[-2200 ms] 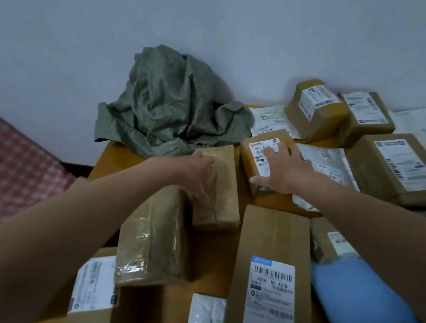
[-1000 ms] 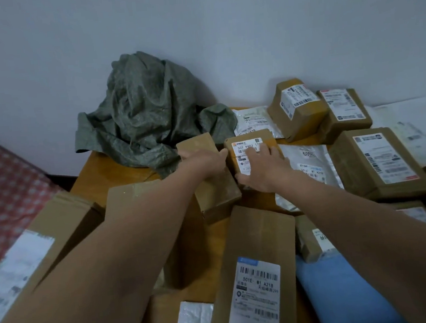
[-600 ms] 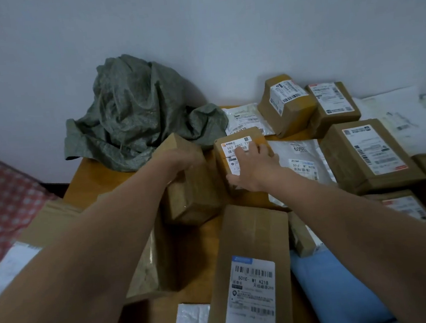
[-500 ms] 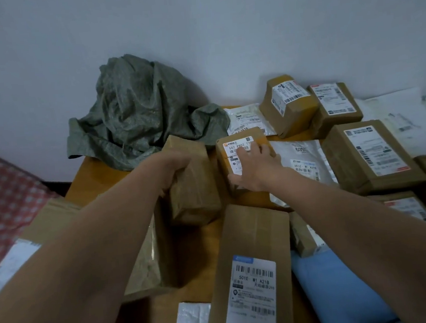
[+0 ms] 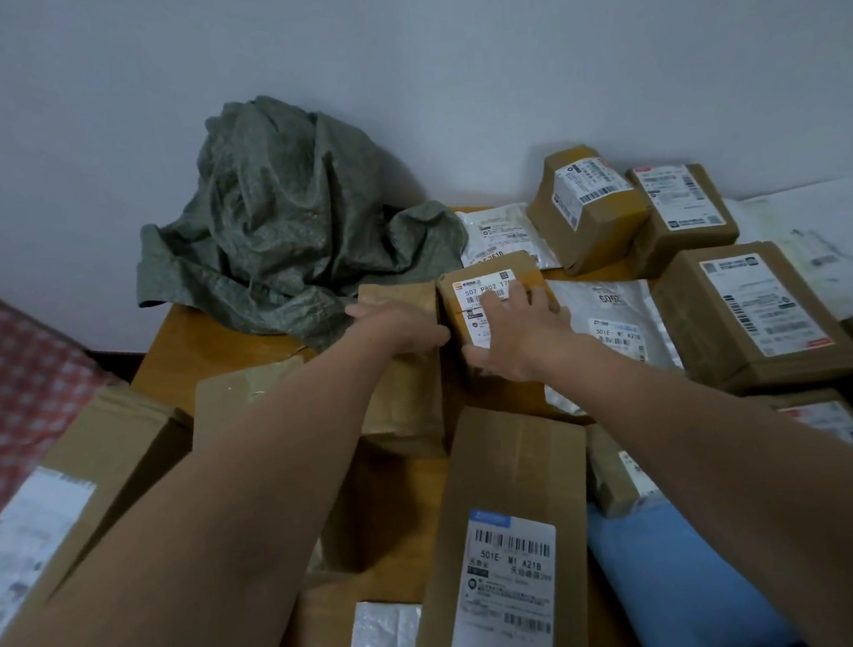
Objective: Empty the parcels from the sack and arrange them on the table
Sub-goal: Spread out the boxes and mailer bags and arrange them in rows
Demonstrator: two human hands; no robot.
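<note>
- A plain brown parcel (image 5: pixel 410 392) is held by the left hand (image 5: pixel 399 325) at its far end. The fingers are laid across its top towards the left edge and the thumb is curled at its right edge.
- The parcel is seen lying on the wooden table (image 5: pixel 179 345), just in front of the crumpled grey-green sack (image 5: pixel 292 231) and right beside a small labelled box (image 5: pixel 483 287).
- That box is pressed from above by the right hand (image 5: pixel 518 336), with the fingers spread flat over the label.
- The sack is slumped against the wall at the back of the table.
- A white mailer bag (image 5: pixel 615 327) is partly covered by the small labelled box.
- A long cardboard box (image 5: pixel 509 522) is placed nearest the camera, between the two forearms, with a blue package (image 5: pixel 684 584) at its right.
- Further labelled boxes are spread over the right side, among them a large box (image 5: pixel 748 310).
</note>
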